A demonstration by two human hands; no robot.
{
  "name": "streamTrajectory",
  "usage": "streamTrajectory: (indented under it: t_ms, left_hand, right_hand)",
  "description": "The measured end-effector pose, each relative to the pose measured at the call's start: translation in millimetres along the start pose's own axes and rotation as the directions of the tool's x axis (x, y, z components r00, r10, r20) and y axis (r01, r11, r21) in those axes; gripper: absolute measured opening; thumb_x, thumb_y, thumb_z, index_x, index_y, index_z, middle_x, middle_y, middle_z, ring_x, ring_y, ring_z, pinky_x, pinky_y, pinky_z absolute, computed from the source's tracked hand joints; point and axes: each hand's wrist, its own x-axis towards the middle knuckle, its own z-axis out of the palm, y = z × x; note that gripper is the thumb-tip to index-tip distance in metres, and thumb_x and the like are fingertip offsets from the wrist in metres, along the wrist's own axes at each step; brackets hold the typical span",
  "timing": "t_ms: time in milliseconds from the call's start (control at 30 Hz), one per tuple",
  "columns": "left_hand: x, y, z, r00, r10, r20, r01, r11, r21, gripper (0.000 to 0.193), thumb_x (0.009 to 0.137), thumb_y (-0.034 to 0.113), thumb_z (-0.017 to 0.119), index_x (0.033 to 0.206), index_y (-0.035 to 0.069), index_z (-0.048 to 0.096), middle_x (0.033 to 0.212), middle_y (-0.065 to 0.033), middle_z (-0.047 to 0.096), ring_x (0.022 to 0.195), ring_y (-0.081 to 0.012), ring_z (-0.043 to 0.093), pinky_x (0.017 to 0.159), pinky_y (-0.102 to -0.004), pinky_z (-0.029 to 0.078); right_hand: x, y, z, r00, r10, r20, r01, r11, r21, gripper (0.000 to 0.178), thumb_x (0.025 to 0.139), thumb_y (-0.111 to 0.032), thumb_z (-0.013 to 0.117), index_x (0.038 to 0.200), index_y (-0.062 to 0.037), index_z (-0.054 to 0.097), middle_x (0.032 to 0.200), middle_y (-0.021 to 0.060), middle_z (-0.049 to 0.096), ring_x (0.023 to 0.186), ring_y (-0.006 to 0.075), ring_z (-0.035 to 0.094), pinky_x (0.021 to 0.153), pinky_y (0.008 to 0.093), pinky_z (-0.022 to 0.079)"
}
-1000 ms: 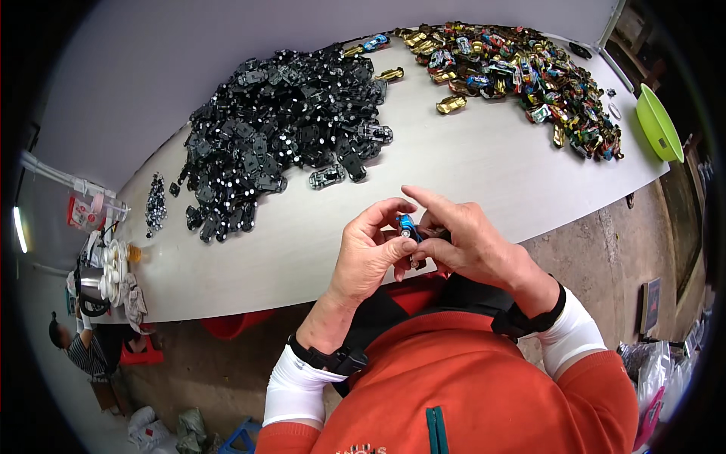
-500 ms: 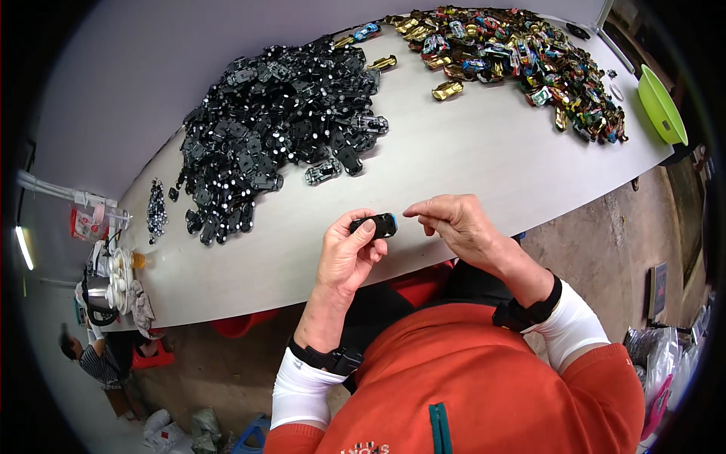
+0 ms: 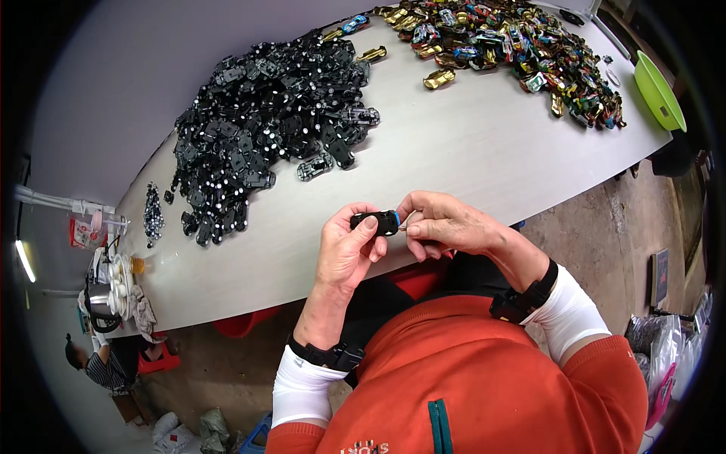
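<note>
My left hand (image 3: 344, 246) is closed round a small toy car (image 3: 374, 223), its dark underside facing up and a blue edge showing at its right end. The thumb presses on the chassis. At that blue end my right hand (image 3: 446, 224) is closed in a pinch, fingertips almost touching the car. A thin, pale sliver shows between those fingers, too small to name. Beyond my hands lies a large heap of black toy car chassis (image 3: 257, 121). Farther right is a pile of colourful toy car bodies (image 3: 522, 49), many of them gold.
A small group of wheel-like parts (image 3: 153, 216) lies at the table's left. Near the left edge stand a kettle (image 3: 100, 303) and white cups (image 3: 119, 284). A green basin (image 3: 658, 92) sits by the right edge. A person (image 3: 102, 363) is in the far left background.
My right hand has moved left to the car's blue end, and its pointing forefinger has curled into a pinch. My left hand keeps its hold. The view has shifted slightly.
</note>
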Motion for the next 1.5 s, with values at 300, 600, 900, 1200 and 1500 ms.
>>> streamTrajectory:
  t_ms: [300,600,900,1200,1500]
  left_hand:
    - [2,-2,-2,0.996,-0.054,0.068,0.055,0.998,-0.009,0.016,0.085,0.007,0.059,0.096,0.0,0.051,0.077,-0.0119,0.058,0.047,-0.0134,0.052,0.037,-0.0195,0.039]
    - [6,-10,-1,0.998,-0.026,0.054,0.026,1.0,-0.003,0.016,0.084,0.008,0.06,0.096,0.001,0.052,0.079,-0.012,0.059,0.044,-0.0116,0.049,0.034,-0.0179,0.035]
    - [9,-14,15,0.984,0.158,-0.079,-0.137,0.965,0.225,0.008,0.084,0.001,0.057,0.09,-0.002,0.051,0.07,-0.0102,0.058,0.044,-0.0126,0.053,0.035,-0.0199,0.04]
    - [18,-15,6,0.989,0.103,-0.109,-0.091,0.99,0.11,0.012,0.082,0.004,0.06,0.087,-0.002,0.051,0.07,-0.01,0.057,0.043,-0.013,0.052,0.033,-0.0213,0.037]
    - [12,-11,20,0.955,0.279,-0.097,-0.225,0.901,0.37,0.011,0.082,0.002,0.06,0.089,-0.003,0.052,0.07,-0.0088,0.057,0.043,-0.0117,0.052,0.034,-0.0185,0.038]
  right_hand:
    - [2,7,-3,0.998,-0.009,0.054,0.001,0.991,0.131,0.029,0.09,-0.023,0.05,0.102,0.0021,0.043,0.068,0.0084,0.058,0.05,0.0082,0.047,0.044,0.0187,0.034]
    - [3,14,-4,1.0,-0.001,0.001,0.001,0.985,0.17,0.015,0.09,-0.017,0.05,0.093,-0.0036,0.044,0.064,0.0058,0.056,0.047,0.0057,0.043,0.041,0.0181,0.03]
    - [10,22,-2,0.983,-0.006,-0.184,0.017,0.998,0.057,0.004,0.088,-0.008,0.047,0.089,-0.0038,0.046,0.061,0.0034,0.054,0.047,0.005,0.041,0.041,0.0184,0.03]
    - [7,29,-15,0.997,-0.023,-0.079,0.041,0.971,0.234,0.013,0.088,-0.009,0.048,0.097,-0.0013,0.043,0.065,0.0055,0.054,0.049,0.0069,0.041,0.043,0.0191,0.031]
    - [16,33,-2,0.964,0.037,-0.264,0.005,0.988,0.157,0.006,0.089,-0.009,0.046,0.091,-0.0036,0.048,0.061,0.0012,0.048,0.048,0.0059,0.038,0.041,0.0196,0.027]
